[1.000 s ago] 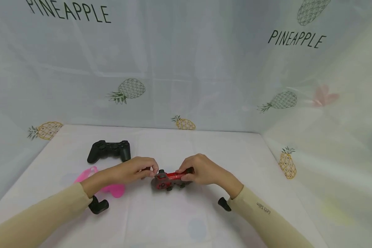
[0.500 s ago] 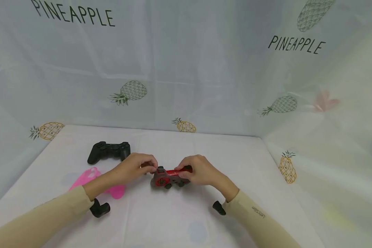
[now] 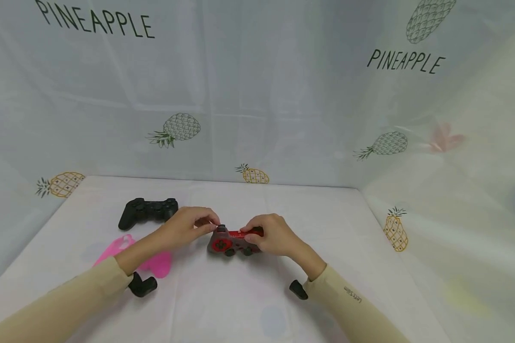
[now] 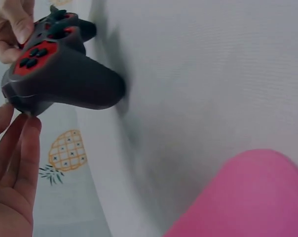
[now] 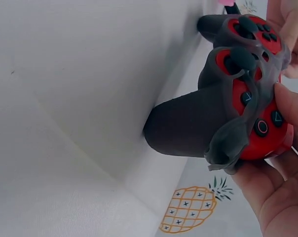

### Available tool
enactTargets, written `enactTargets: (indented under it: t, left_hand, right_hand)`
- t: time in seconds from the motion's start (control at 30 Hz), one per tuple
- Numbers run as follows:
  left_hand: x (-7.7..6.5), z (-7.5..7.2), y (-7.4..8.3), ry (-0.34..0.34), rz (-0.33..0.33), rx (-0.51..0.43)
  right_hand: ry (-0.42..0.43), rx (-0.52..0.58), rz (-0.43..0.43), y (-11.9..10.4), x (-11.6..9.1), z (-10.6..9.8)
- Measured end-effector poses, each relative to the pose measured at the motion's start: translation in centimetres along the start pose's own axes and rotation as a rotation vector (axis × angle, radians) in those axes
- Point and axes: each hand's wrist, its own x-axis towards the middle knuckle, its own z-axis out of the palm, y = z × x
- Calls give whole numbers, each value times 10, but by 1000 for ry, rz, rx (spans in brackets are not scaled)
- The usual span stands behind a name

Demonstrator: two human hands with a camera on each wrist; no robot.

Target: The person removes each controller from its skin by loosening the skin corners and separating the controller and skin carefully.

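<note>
The left hand (image 4: 13, 190) pinches the near end of a red and grey controller (image 4: 70, 76); the right hand (image 4: 10, 29) grips it farther off; a pink thing (image 4: 252, 197) fills the lower right corner; white cloth (image 4: 198, 84) lies between.

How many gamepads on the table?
2: black gamepad at back left, partly behind the left arm; red gamepad in the right hand. Arms could hide more.

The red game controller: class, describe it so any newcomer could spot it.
On the white tabletop, look between the left hand and right hand. The red game controller there wears a grey cover, bunched up beside its circle button, unlike the plain black controller farther back.
</note>
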Motion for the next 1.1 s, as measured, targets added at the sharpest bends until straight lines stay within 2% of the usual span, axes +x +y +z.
enactTargets:
  t: [0.1, 0.3, 0.6, 0.73, 0.87, 1.1]
  left_hand:
    - [6, -4, 4, -20, 37, 24]
    - [20, -8, 13, -140, 115, 57]
    - [43, -16, 32, -312, 226, 238]
    - [54, -19, 45, -400, 219, 322]
    - [64, -19, 56, -475, 184, 395]
    - [73, -18, 71, -537, 169, 435]
  right_hand:
    - [-1, 21, 16, -1, 1, -1]
    - [-5, 44, 21, 0, 2, -2]
    - [-32, 47, 52, -1, 4, -2]
    - [-36, 47, 62, 1, 4, -2]
    - [-42, 45, 63, 1, 4, -3]
    - [-57, 62, 57, 0, 3, -6]
